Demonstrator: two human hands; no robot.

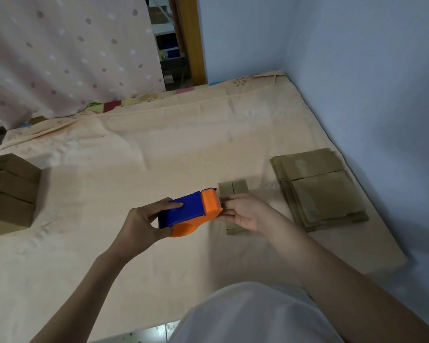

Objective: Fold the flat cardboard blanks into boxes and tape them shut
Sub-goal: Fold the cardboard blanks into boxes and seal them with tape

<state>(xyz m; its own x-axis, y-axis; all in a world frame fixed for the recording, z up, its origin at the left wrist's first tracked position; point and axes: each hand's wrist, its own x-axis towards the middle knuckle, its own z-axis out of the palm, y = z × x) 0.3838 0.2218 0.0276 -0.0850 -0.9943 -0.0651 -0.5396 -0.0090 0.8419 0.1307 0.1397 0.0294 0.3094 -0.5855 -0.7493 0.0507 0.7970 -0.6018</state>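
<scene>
A small folded cardboard box (233, 191) is lain on the peach bedsheet (134, 149), partly covered by the right hand (245, 214), whose fingers are pinched at the toothed mouth of the tape dispenser (190, 211). The blue-and-orange dispenser is gripped by the left hand (144, 221), fingers curled round its body. Flat blanks (317, 189) are stacked right of the grip; finished boxes (10, 194) are stacked far left.
</scene>
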